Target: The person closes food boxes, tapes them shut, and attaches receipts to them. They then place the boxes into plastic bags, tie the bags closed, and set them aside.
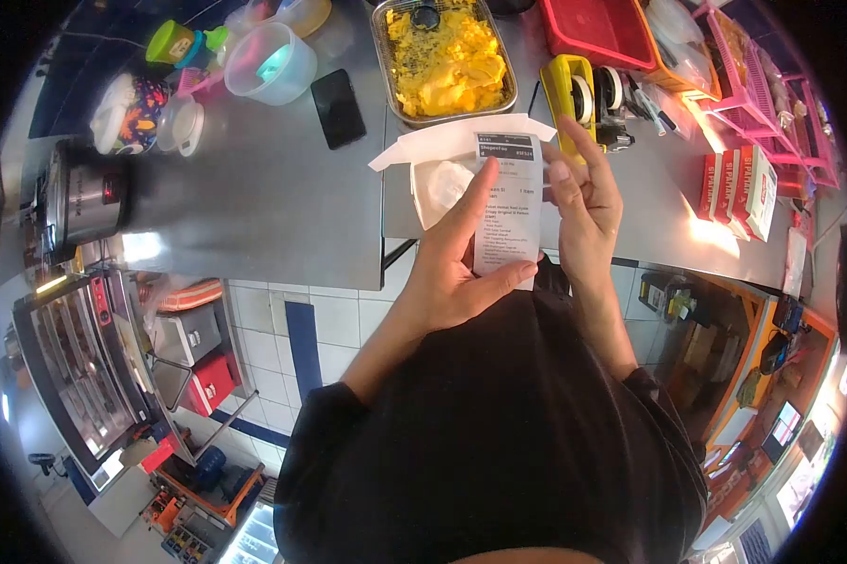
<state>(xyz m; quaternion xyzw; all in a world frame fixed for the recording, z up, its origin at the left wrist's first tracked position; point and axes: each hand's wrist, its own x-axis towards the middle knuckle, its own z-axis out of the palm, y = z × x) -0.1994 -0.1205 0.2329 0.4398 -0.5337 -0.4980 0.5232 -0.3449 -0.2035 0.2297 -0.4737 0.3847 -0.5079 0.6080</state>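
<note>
On the left of the grey metal tabletop (226, 226) lies a black rectangular phone (338, 109). Next, my left hand (452, 268) grasps a long white printed paper receipt (510, 202) above the tabletop's near edge, thumb across its near end. Its long axis runs away from me, dark header farthest. My right hand (588, 211), loosely spread, is beside its right edge; whether they touch, I cannot tell.

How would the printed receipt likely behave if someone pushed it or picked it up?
The receipt would probably bend when pushed on an edge, being a long, thin-looking paper slip. It is likely very light, since it looks like a single sheet. It seems unlikely to roll: it looks fairly flat where the left hand holds it, thumb across its lower end.
</note>
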